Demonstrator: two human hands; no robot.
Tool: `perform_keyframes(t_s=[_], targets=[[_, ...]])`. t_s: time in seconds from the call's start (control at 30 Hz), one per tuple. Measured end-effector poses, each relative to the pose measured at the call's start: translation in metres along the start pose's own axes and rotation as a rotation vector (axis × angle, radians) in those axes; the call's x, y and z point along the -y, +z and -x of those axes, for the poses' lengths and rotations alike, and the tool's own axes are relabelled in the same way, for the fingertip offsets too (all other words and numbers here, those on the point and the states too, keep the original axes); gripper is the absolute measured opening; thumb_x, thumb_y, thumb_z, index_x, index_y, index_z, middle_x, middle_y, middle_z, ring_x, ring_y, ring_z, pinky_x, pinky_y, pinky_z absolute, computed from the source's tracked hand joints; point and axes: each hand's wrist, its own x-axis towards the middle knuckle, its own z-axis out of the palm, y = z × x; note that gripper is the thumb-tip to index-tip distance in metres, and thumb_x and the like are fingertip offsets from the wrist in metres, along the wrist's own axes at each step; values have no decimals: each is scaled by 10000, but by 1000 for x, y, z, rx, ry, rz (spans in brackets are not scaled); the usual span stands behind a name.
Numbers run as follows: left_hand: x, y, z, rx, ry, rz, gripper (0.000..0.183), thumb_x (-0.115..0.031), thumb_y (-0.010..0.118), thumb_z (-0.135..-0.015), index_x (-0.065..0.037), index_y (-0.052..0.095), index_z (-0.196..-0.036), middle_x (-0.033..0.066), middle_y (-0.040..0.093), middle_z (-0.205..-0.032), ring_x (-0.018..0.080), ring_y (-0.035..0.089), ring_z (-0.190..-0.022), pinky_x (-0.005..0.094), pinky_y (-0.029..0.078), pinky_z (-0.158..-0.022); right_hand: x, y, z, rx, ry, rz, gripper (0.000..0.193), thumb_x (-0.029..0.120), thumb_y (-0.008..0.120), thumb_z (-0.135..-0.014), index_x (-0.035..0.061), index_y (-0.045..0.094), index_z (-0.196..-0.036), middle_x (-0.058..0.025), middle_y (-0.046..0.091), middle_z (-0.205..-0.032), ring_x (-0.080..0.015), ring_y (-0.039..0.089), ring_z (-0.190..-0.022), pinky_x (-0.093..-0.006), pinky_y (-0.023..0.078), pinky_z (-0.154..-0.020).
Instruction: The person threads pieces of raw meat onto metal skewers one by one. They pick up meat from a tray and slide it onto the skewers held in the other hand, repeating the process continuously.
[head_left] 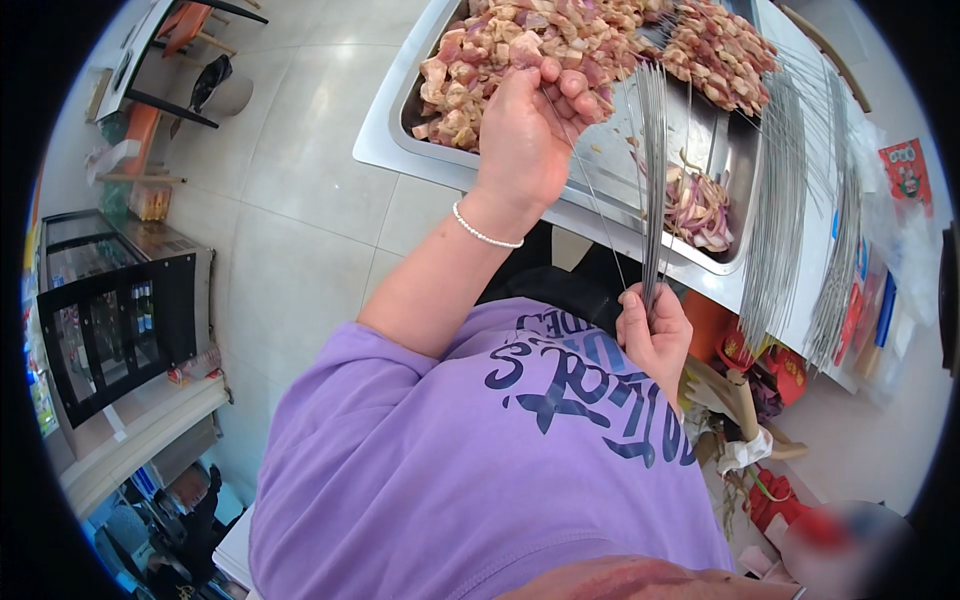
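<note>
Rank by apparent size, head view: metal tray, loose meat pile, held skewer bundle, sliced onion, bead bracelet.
1. Metal tray
2. Loose meat pile
3. Unsure: skewer bundle, sliced onion; bundle longer but narrower
4. Bead bracelet

Bright, even light — soft glare on the floor and metal tray — straight lines bending outward, heavy blur lower right.
</note>
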Motion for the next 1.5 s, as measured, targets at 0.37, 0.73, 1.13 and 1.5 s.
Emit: perform_keyframes(t_s=[0.37,0.73,1.13,1.5], targets=[[2,19,15,57,31,-262,196,-187,406,-992,-54,538,-1049,82,606,-1043,212,588,-1029,389,476,-903,4,11,-6,-58,-36,-43,78,61,590,-968,5,565,-921,45,506,-617,-10,437,-501,-178,325,-465],[-16,2,-12,122,-68,77,205,-255,396,-1063,-90,478,-973,5,455,-844,136,479,-781,335,465,-837,3,5,-1,-36,26,-43,89,81,595,-970,13,565,-922,54,492,-605,-10,426,-498,-174,313,-464],[-8,10,-3,110,-31,93,235,-273,374,-1070,-99,457,-935,-15,352,-768,125,332,-682,295,375,-699,-6,3,-4,-27,-11,-41,77,67,600,-965,10,567,-925,50,495,-617,-11,418,-503,-176,310,-466],[0,13,5,142,-71,78,240,-293,376,-1066,-129,453,-908,-25,378,-729,117,365,-665,290,378,-682,-4,10,-6,-31,-19,-81,51,49,581,-969,6,561,-951,47,486,-625,-13,418,-511,-178,310,-471]])
